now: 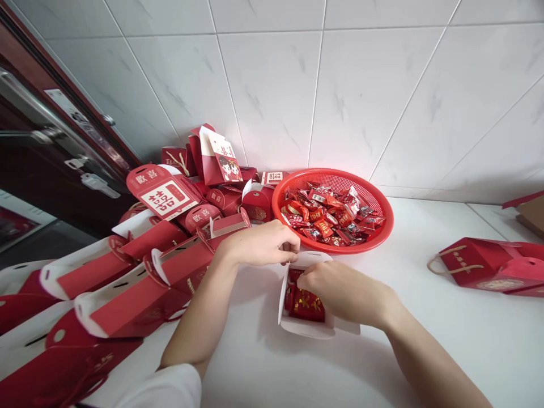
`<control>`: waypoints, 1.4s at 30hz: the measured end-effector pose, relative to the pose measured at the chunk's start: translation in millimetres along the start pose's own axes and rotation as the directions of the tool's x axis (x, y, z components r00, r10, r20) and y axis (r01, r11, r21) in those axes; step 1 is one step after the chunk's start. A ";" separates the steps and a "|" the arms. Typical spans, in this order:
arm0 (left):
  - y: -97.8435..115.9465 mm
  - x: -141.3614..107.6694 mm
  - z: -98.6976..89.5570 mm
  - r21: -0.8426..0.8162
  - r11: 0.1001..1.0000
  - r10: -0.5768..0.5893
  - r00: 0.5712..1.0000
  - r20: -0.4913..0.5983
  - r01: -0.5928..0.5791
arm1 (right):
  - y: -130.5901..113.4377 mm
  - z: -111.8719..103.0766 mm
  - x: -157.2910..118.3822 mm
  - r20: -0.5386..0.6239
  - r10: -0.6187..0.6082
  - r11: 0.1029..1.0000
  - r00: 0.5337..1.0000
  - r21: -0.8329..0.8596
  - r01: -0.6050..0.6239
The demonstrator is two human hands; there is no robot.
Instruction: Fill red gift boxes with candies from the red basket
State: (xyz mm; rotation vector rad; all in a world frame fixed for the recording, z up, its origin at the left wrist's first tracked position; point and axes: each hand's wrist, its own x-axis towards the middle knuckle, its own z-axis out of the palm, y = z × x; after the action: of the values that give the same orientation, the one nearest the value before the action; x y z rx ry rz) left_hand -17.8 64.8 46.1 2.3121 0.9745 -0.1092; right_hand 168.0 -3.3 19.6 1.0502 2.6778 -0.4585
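A small open gift box (308, 327), white inside, stands on the counter in front of me with its flaps spread. Inside it lies a shiny red packet with gold print (306, 305). My left hand (266, 243) is closed, its curled fingertips at the box's far left corner, where they appear to pinch the edge. Reaching into the box from the right, my right hand (338, 288) has its fingers bent down and closed. What they hold, if anything, is hidden. Just beyond both hands, a red plastic basket (385, 229) holds many wrapped candies (329, 215).
Rows of open red gift boxes (127, 303) crowd the left side, with more boxes (221, 156) piled against the tiled wall (272, 85). At the right lies a closed red box (488, 263) with a rope handle. A door with keys (96, 181) is at far left.
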 end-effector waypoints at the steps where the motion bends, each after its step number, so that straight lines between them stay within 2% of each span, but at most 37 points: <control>1: -0.2 0.2 0.1 -0.009 1.000 -0.010 1.000 0.000 0.010 | -2.4 2.0 3.2 0.025 0.007 1.000 1.000 -0.028 -0.006; 4: -0.4 0.6 -0.3 -0.029 0.999 -0.023 1.000 0.006 0.023 | -6.5 5.8 11.7 0.113 -0.003 0.997 0.994 -0.071 0.011; 6: -0.6 0.7 -0.8 -0.033 0.999 -0.024 1.000 0.010 0.024 | -3.3 3.2 10.2 0.128 -0.036 0.998 0.991 -0.038 0.041; 8: -1.4 1.1 -1.2 -0.036 0.999 -0.026 1.000 0.014 0.026 | 4.9 -4.0 -0.2 0.041 -0.060 0.998 0.997 0.035 0.058; 10: -3.4 2.1 -1.2 -0.036 0.999 -0.031 0.999 0.017 0.031 | 15.9 -13.3 -17.7 -0.125 -0.052 0.988 0.991 0.135 0.069; 13: -9.1 5.4 -0.5 -0.036 0.998 -0.052 0.998 0.022 0.053 | 32.7 -23.3 -47.0 -0.352 -0.048 0.939 0.935 0.302 0.162; 15: -14.1 7.9 -0.3 -0.038 0.997 -0.067 0.997 0.030 0.068 | 41.5 -25.5 -61.7 -0.401 -0.005 0.928 0.916 0.340 0.154; 18: -20.7 9.2 -2.4 -0.057 0.997 -0.046 0.998 0.036 0.048 | 49.5 -24.4 -71.9 -0.343 0.074 0.933 0.936 0.356 0.057; 21: -24.4 4.7 -7.2 -0.103 0.995 0.019 1.000 0.002 -0.018 | 51.4 -21.9 -70.7 -0.221 0.195 0.944 0.956 0.306 -0.122; 23: -25.8 -1.1 -10.6 -0.144 0.989 0.028 0.999 -0.042 -0.033 | 49.3 -20.3 -65.8 -0.146 0.300 0.936 0.943 0.234 -0.261; 25: -26.4 -7.4 -12.6 -0.175 0.985 0.001 0.998 -0.069 -0.013 | 44.7 -19.3 -59.2 -0.090 0.354 0.928 0.931 0.155 -0.338; 28: -24.1 -13.6 -12.1 -0.210 0.978 -0.002 0.999 -0.052 -0.009 | 34.3 -19.6 -48.2 -0.060 0.289 0.953 0.956 0.112 -0.281; 32: -13.5 -12.3 -6.0 -0.230 0.969 0.092 0.995 0.025 -0.084 | 21.1 -21.0 -35.9 -0.112 0.158 0.977 0.981 0.160 -0.139; 35: -4.8 -7.3 0.0 -0.196 0.974 0.132 0.989 0.071 -0.116 | 16.7 -20.0 -28.9 -0.098 0.078 0.977 0.992 0.205 -0.057; 38: 0.3 -2.6 5.1 -0.194 0.976 0.129 0.981 0.145 -0.099 | 17.2 -17.1 -23.4 -0.049 0.060 0.970 0.997 0.238 -0.046; 42: 2.9 1.2 7.9 -0.153 0.988 0.066 0.978 0.195 -0.036 | 20.3 -14.6 -19.8 0.012 0.076 0.962 0.997 0.264 -0.077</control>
State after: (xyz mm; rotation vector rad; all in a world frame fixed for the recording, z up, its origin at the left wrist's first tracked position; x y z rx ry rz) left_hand -13.7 59.4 40.9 2.1402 0.7937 -0.2352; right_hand 194.9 3.9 35.3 1.2169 2.6132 -0.8187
